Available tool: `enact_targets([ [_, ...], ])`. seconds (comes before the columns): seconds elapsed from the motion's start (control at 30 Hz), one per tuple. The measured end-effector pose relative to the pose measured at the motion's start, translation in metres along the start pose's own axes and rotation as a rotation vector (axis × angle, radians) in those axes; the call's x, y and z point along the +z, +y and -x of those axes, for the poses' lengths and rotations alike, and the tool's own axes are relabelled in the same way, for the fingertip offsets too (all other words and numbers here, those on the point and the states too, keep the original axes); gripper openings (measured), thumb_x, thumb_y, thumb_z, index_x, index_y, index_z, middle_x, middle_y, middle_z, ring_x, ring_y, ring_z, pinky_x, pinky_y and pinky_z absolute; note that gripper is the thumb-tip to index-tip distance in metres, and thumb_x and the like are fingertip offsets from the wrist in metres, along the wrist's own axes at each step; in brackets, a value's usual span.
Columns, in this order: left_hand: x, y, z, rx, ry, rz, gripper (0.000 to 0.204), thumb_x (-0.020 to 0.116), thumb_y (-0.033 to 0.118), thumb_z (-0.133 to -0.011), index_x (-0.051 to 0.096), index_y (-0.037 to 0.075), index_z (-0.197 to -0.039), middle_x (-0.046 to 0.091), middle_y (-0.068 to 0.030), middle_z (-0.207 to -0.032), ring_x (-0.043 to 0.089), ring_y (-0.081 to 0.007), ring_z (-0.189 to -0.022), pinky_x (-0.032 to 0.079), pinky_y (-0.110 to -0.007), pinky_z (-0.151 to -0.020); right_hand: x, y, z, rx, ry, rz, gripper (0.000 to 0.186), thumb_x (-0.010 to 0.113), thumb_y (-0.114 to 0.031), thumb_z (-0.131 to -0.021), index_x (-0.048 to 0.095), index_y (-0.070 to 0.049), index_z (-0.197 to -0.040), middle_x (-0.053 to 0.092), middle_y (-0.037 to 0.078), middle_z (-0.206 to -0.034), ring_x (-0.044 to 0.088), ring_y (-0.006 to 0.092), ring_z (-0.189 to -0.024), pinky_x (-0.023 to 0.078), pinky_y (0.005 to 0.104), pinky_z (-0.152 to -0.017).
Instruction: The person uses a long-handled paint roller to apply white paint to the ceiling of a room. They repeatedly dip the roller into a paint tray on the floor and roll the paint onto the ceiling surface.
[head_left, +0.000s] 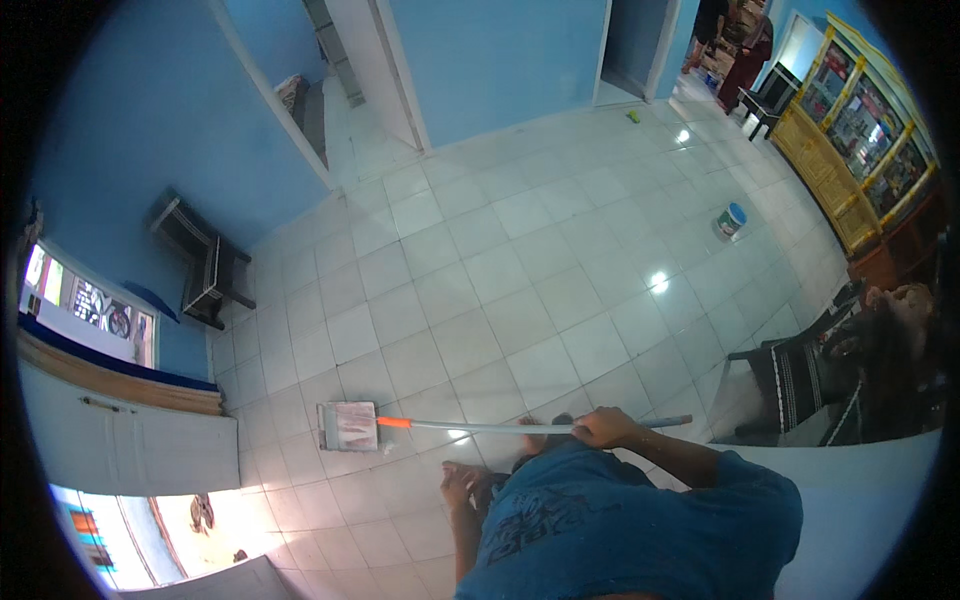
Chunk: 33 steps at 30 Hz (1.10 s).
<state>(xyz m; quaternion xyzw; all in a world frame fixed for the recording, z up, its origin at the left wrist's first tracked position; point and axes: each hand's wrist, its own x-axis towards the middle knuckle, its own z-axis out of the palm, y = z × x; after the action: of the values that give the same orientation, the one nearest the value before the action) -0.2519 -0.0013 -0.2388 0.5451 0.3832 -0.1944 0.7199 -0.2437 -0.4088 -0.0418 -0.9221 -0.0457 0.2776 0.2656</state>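
My right hand [604, 427] is closed around the grey pole of a long-handled dustpan [352, 427], near the pole's far right end. The pole lies almost level across the view, in front of my body. At its left end an orange sleeve [394, 422] meets the shallow, pale pan, which has pinkish-brown smears inside and appears to rest on the floor tiles. Lower down, my left hand [462, 484] is off the pole with its fingers loosely apart, and nothing shows in it. My feet are partly hidden behind the pole and my shirt.
Pale floor tiles [500, 280] spread ahead. A small bucket with a blue top [736, 215] stands right of centre. Dark chairs are at the left wall [205, 262] and lower right [795, 385]. A yellow glass cabinet [850, 130] lines the right; people stand in the far doorway.
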Motion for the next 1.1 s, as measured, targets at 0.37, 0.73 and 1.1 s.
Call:
enact_targets([
  [0.37, -0.130, -0.162, 0.134, -0.388, 0.569, 0.274, 0.046, 0.053, 0.029, -0.105, 0.046, 0.000, -0.140, 0.059, -0.0210, -0.131, 0.059, -0.0373, -0.115, 0.051, -0.054, -0.093, -0.014, 0.014, -0.042, 0.115, -0.169, 0.047, 0.034, 0.055, -0.037, -0.097, 0.076, -0.012, -0.105, 0.074, 0.016, -0.091, 0.070, 0.0411, -0.089, 0.054, 0.0517, -0.082],
  [0.73, -0.084, -0.222, 0.058, -0.136, 0.486, -0.746, 0.050, 0.061, 0.049, -0.087, 0.077, 0.006, -0.107, 0.076, -0.0189, -0.102, 0.071, -0.0395, -0.104, 0.053, -0.047, -0.093, 0.016, -0.039, -0.099, 0.036, -0.159, 0.121, 0.037, 0.058, -0.038, -0.099, 0.075, -0.005, -0.105, 0.073, 0.024, -0.090, 0.071, 0.0444, -0.088, 0.054, 0.0514, -0.077],
  [1.1, -0.161, -0.108, 0.018, -0.219, 0.794, 0.306, 0.041, 0.062, 0.032, -0.094, 0.074, 0.000, -0.117, 0.077, -0.0149, -0.096, 0.071, -0.0233, -0.077, 0.057, -0.037, -0.071, 0.049, -0.086, -0.157, 0.003, -0.187, 0.208, 0.035, 0.056, -0.032, -0.098, 0.075, -0.006, -0.113, 0.072, 0.026, -0.091, 0.072, 0.0446, -0.089, 0.054, 0.0509, -0.078],
])
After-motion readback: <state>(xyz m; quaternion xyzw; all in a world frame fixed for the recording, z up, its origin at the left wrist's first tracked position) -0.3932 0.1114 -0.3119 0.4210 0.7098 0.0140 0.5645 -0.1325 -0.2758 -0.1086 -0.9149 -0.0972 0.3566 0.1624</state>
